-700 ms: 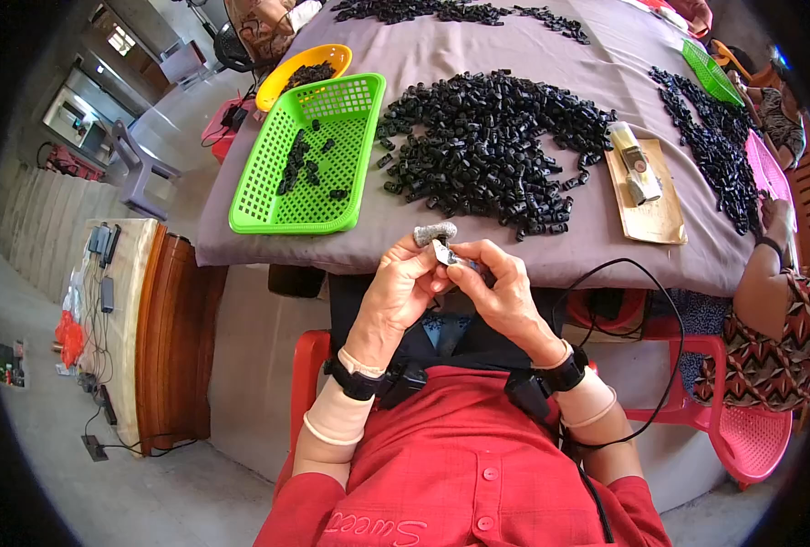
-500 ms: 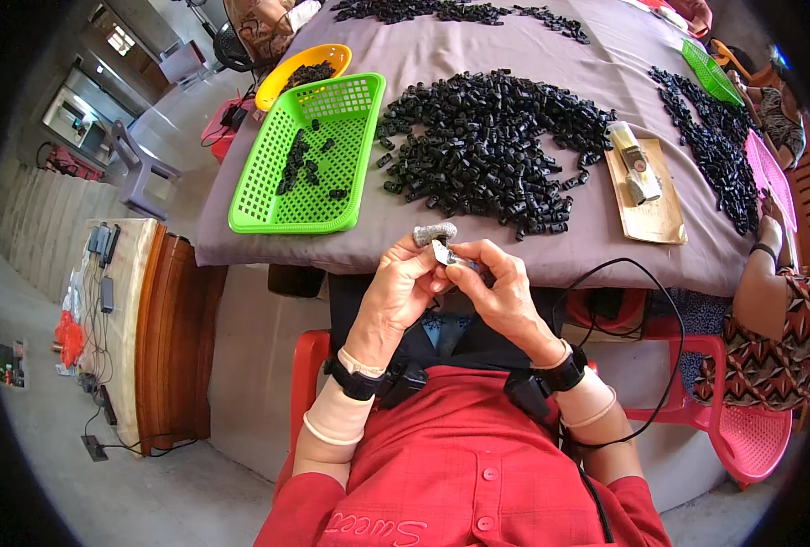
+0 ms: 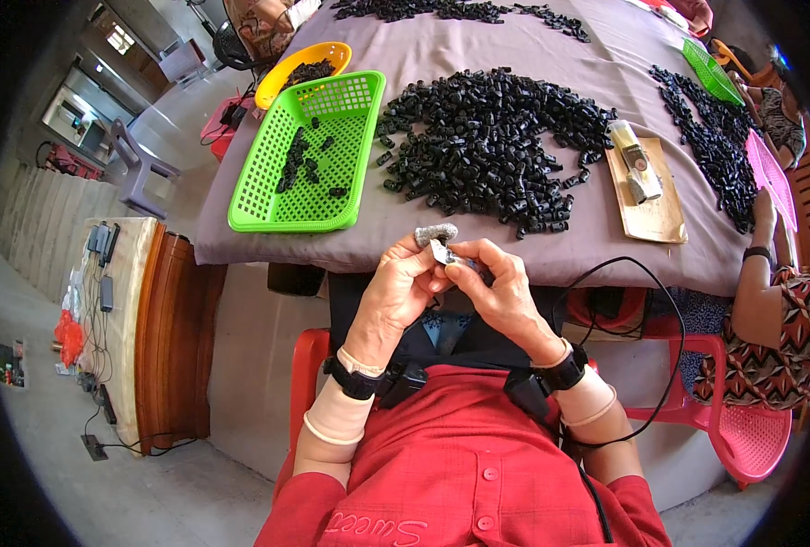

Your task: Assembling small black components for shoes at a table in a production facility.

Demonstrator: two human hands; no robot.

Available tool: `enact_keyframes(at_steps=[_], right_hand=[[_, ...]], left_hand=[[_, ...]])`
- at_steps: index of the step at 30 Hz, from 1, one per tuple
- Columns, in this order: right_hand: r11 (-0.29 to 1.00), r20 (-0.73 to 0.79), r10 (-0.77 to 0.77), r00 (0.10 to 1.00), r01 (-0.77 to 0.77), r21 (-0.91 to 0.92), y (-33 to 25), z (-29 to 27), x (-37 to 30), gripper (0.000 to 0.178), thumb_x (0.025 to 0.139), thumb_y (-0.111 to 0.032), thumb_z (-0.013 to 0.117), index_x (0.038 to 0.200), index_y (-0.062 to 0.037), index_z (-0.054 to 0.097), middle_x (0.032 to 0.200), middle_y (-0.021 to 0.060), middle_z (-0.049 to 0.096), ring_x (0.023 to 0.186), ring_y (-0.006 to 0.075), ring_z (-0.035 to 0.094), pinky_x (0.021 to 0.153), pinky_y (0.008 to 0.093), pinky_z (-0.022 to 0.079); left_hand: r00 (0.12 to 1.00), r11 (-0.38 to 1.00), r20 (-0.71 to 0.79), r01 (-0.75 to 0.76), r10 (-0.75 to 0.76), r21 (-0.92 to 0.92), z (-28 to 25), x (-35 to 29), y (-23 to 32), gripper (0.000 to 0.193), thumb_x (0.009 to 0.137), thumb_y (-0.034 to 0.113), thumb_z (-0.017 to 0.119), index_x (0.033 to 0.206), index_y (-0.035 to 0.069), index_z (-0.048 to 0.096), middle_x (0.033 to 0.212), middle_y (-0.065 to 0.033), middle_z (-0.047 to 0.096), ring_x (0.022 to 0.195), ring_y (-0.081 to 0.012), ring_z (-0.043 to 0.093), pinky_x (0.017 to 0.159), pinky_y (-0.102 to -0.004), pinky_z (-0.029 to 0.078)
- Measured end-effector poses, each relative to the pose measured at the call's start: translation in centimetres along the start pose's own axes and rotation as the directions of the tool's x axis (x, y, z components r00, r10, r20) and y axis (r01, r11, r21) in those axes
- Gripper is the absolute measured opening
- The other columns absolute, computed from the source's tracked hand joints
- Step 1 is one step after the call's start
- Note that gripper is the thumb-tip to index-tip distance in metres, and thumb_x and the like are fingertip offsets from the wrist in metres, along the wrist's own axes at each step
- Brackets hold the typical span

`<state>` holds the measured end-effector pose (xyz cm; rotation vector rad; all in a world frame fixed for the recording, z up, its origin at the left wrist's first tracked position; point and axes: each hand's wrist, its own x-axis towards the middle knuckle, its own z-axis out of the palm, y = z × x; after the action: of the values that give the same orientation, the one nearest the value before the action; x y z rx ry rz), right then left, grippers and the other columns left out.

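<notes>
Mauve cloth point(image 3: 478, 44) spreads under a black heap point(image 3: 478, 146) and green basket point(image 3: 293, 221), a wooden cabinet point(image 3: 172, 346) standing left on grey floor point(image 3: 250, 410), while left hand point(image 3: 391, 292) and right hand point(image 3: 496, 287) still pinch a small pale piece point(image 3: 439, 248) by the cloth's near edge, and a co-worker's forearm point(image 3: 757, 296) has shifted slightly leftward.

A seated person point(image 3: 405, 410) in a red shirt point(image 3: 423, 474) pinches a small pale piece point(image 3: 438, 249), partly hidden by fingers, between the left hand point(image 3: 394, 284), one fingertip covered in gray, and the right hand point(image 3: 502, 287), at the edge of a cloth-covered table point(image 3: 405, 219). Beyond lies a heap of black parts point(image 3: 478, 137), a green basket point(image 3: 366, 150) holding a few more to its left, a yellow bowl point(image 3: 274, 84) just behind the basket, and a co-worker's arm point(image 3: 756, 305) at far right
</notes>
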<state>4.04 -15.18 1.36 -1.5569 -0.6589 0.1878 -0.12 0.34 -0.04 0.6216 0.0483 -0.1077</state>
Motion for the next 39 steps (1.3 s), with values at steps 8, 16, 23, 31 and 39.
enact_keyframes(at_steps=[8, 16, 23, 31, 39], right_hand=[[1.000, -0.010, 0.000, 1.000, 0.000, -0.024, 0.2, 0.2, -0.1, 0.020, 0.082, -0.012, 0.065, 0.096, 0.0010, 0.060, 0.074, 0.0093, 0.063, 0.065, 0.0120, 0.058, 0.060, 0.0260, 0.046], [0.999, -0.006, -0.009, 1.000, 0.008, -0.034, 0.2, 0.3, 0.0, 0.021, 0.081, -0.011, 0.065, 0.097, 0.0011, 0.060, 0.076, 0.0100, 0.064, 0.066, 0.0130, 0.060, 0.061, 0.0265, 0.047], [1.000, 0.005, 0.002, 1.000, -0.002, -0.017, 0.7, 0.2, 0.1, 0.021, 0.081, -0.011, 0.065, 0.097, 0.0013, 0.060, 0.077, 0.0115, 0.065, 0.068, 0.0150, 0.062, 0.062, 0.0272, 0.048], [0.999, 0.017, 0.004, 1.000, -0.003, -0.042, 0.4, 0.0, 0.1, 0.020, 0.082, -0.011, 0.064, 0.096, 0.0019, 0.060, 0.078, 0.0130, 0.065, 0.069, 0.0162, 0.063, 0.062, 0.0273, 0.048], [0.996, 0.000, 0.016, 1.000, -0.016, -0.082, 0.3, -0.2, 0.3, 0.021, 0.082, -0.012, 0.064, 0.096, 0.0029, 0.059, 0.076, 0.0123, 0.063, 0.066, 0.0149, 0.060, 0.060, 0.0276, 0.047]], left_hand=[[1.000, 1.000, 0.001, -0.003, 0.003, 0.011, 0.3, -0.1, 0.1, 0.022, 0.087, 0.008, 0.054, 0.108, 0.005, 0.061, 0.089, -0.0072, 0.065, 0.068, -0.0098, 0.057, 0.052, -0.0202, 0.043], [1.000, 1.000, -0.017, 0.004, -0.003, 0.021, 0.3, -0.2, 0.2, 0.022, 0.087, 0.008, 0.053, 0.107, 0.004, 0.061, 0.089, -0.0069, 0.065, 0.069, -0.0100, 0.057, 0.052, -0.0197, 0.042], [0.985, 0.998, -0.165, 0.046, -0.051, -0.032, 0.7, -0.1, 0.1, 0.020, 0.089, 0.006, 0.052, 0.106, 0.001, 0.061, 0.078, -0.0074, 0.060, 0.060, -0.0117, 0.051, 0.052, -0.0219, 0.042], [0.983, 0.997, -0.169, 0.065, -0.072, -0.047, 0.6, -0.2, 0.3, 0.020, 0.089, 0.006, 0.052, 0.106, 0.000, 0.061, 0.078, -0.0054, 0.059, 0.061, -0.0107, 0.052, 0.052, -0.0220, 0.042], [0.983, 0.998, -0.175, 0.053, -0.055, -0.020, 0.7, -0.2, 0.0, 0.019, 0.091, 0.007, 0.050, 0.106, 0.000, 0.060, 0.082, -0.0051, 0.061, 0.062, -0.0112, 0.054, 0.054, -0.0230, 0.044]])
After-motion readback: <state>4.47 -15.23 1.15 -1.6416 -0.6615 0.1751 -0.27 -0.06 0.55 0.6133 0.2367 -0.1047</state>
